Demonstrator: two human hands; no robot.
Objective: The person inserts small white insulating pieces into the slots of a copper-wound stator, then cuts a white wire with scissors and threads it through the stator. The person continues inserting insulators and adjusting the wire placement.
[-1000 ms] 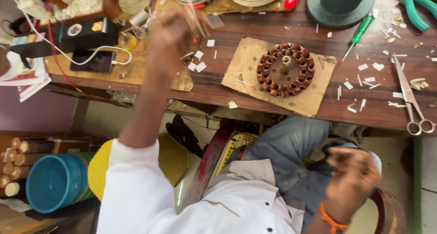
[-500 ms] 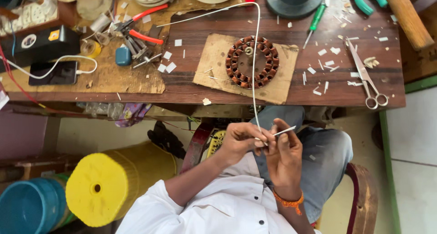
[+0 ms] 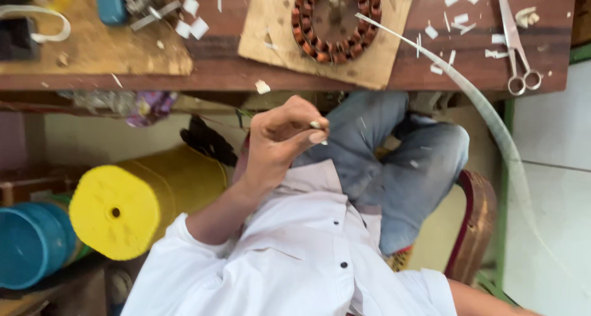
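Left hand (image 3: 280,140) pinching small pale strip end; right hand unseen; wound stator (image 3: 335,20) on cardboard.

Left hand (image 3: 280,137) raised over the lap, fingertips (image 3: 317,136) pinched on a small pale scrap. Long white strip (image 3: 492,122) arcing from the copper-wound stator (image 3: 335,17) down past the right knee. Stator resting on cardboard (image 3: 271,27) atop the wooden bench (image 3: 209,76). Scissors (image 3: 517,39) far right among paper clippings. Yellow spool (image 3: 123,202) low left, beside a blue tub (image 3: 31,245). Right hand out of frame.

One hand (image 3: 280,137), one scissors (image 3: 516,36), one stator (image 3: 335,17), two spools (image 3: 132,202).
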